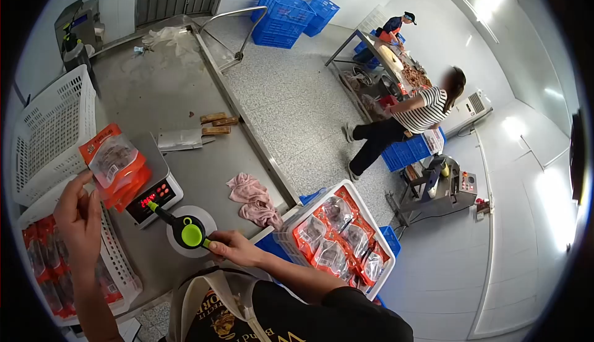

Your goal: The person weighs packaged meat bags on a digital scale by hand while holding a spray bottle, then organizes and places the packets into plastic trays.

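Nearest to us is our black shirt [297,308] with its gold letters. We hold, in our right hand [238,249], a black-and-green tool [191,235]; these fingers are closed around its one end, above a white round disc [210,215]. Its other green tip points at the red digits of the scale [171,188]. Our left hand [79,215] is at the edge of the red packets [114,162], which are over the scale; its fingers are bent, but we cannot tell if they grip the packets. On the metal desk [161,88], beyond the scale, we see a wide blade [179,140], and to the right of it a pink cloth [253,200]. Beside the desk we see a white crate [287,243] filled with similar packets
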{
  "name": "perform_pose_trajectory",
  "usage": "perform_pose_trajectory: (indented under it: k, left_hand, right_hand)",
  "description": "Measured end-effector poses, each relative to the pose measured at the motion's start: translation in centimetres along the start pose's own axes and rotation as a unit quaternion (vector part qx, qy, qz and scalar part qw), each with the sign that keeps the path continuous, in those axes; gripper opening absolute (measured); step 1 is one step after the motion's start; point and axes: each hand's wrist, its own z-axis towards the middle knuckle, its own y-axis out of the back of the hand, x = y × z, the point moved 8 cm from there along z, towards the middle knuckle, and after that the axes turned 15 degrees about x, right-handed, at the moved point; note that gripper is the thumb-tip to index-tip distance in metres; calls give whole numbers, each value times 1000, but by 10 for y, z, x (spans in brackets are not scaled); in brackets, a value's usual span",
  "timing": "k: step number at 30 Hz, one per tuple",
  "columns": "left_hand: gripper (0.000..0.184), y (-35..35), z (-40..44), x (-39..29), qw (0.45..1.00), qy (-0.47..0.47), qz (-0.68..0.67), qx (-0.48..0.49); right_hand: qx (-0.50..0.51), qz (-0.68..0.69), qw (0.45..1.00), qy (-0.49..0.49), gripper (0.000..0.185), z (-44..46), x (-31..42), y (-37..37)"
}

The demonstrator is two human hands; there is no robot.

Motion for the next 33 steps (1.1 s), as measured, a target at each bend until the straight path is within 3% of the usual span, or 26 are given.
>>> perform_pose_trajectory:
  k: [6, 8, 12, 14, 16, 19, 20, 23, 25, 27, 29, 31, 33]
  left_hand:
    - [23, -13, -15, -7, 1000, 15, 0, 27]
    - [22, -18, -24, -5, 999, 17, -4, 27]
    - [17, -36, -56, 14, 995, 57, -81, 34]
    - [16, -50, -72, 23, 989, 77, -121, 41]
    - [16, -67, -90, 40, 968, 155, -194, 39]
    - [17, -82, -108, 48, 953, 195, -222, 65]
    - [17, -82, -112, 49, 954, 189, -221, 65]
    - [19, -84, -117, 52, 949, 203, -227, 77]
    - [19, -77, -113, 47, 959, 203, -186, 73]
    - [19, -77, -101, 35, 950, 186, -248, 45]
    - [19, -69, -77, 7, 940, 156, -305, -3]
    - [19, -63, -84, -19, 909, 321, -266, 23]
    - [19, -63, -95, -2, 915, 306, -261, 26]
  right_hand:
    - [2, -1, 1000, 1, 55, -9, -14, 3]
    - [-46, -77, 996, 19, 56, -14, -6, 13]
    - [-105, -23, 993, 46, 52, -19, -4, 40]
    - [-180, -17, 980, 87, 45, -25, 20, 56]
    - [-163, -5, 973, 163, 39, -22, 53, 73]
    - [-137, 28, 965, 221, 39, -17, 132, 75]
    - [-97, 6, 949, 300, 42, -18, 174, 64]
    - [8, -98, 888, 449, 53, -35, 287, 21]
    - [74, -185, 789, 582, 57, -53, 351, -14]
    - [146, -117, 774, 605, 59, -63, 378, -48]
    - [170, -134, 759, 614, 60, -60, 387, -50]
    - [176, -136, 760, 611, 63, -56, 387, -55]
    - [188, -144, 759, 607, 66, -50, 388, -56]
